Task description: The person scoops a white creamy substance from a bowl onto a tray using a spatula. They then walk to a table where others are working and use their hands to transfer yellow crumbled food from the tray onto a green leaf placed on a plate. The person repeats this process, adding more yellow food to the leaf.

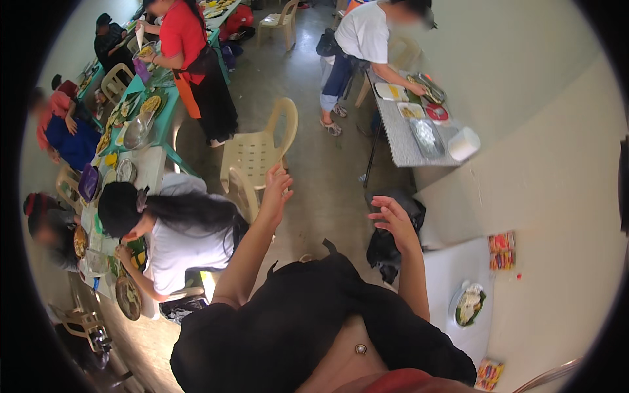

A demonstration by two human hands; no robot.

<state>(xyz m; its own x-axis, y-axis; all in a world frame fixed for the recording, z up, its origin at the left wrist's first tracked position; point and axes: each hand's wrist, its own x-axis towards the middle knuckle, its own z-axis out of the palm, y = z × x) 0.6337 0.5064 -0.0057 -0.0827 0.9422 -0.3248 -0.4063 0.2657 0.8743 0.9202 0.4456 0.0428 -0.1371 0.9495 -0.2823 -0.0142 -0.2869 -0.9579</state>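
Both of my hands are raised in front of me over the floor, and I see nothing in either. My left hand (276,191) has its fingers loosely bent and apart, close in view to a beige plastic chair (252,150). Palm inward, my right hand (396,221) is held with fingers apart, in front of a black bag (386,245). To the right of my right forearm, a white table (442,275) bears a bowl of pale food with green leaf (470,304).
A person in a white shirt (190,242) sits bent over a food-laden table at left. Beyond stands a person in red (180,39) by a green table (167,111). Another person (363,36) reaches over a grey table (403,134) with trays, along the right wall.
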